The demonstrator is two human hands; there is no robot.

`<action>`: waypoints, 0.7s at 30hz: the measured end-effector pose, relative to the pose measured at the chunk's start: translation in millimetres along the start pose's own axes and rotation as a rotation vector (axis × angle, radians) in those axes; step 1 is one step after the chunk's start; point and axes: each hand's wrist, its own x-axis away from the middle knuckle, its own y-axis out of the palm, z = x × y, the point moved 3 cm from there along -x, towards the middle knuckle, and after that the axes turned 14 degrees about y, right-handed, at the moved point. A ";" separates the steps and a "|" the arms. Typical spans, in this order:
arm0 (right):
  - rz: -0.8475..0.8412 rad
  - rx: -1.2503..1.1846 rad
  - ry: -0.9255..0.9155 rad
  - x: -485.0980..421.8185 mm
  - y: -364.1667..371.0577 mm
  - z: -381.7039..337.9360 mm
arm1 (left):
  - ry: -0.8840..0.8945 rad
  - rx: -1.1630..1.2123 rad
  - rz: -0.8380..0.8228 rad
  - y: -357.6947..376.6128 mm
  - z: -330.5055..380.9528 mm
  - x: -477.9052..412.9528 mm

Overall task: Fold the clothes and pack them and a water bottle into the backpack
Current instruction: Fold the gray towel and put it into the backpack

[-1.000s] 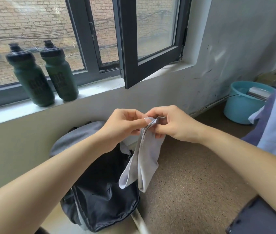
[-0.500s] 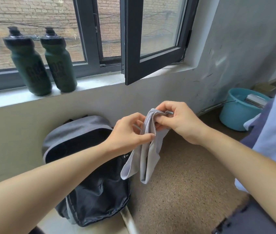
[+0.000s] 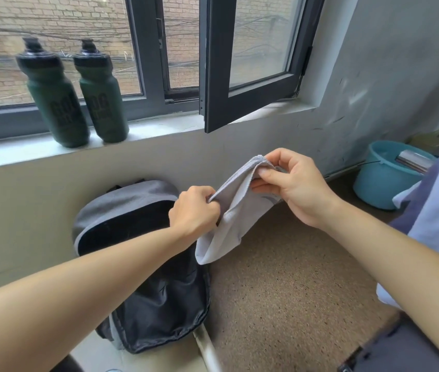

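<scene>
left grip [image 3: 196,210] pinches grey cloth [image 3: 237,208] | right grip [image 3: 295,187] pinches its top | backpack [image 3: 159,307] part-hidden

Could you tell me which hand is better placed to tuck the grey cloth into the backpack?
Probably left: the left hand grips the grey cloth just over the backpack; the right hand pinches its top, farther off.

The grey cloth [image 3: 229,226] is looking soft and matt. The backpack [image 3: 159,304] is shining a little. The green bottles [image 3: 57,103] [image 3: 103,103] are looking like dull plastic.
</scene>
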 end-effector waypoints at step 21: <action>0.225 -0.080 0.068 -40.0 -78.7 40.0 | 0.229 -0.179 -0.442 25.7 -57.1 -1.3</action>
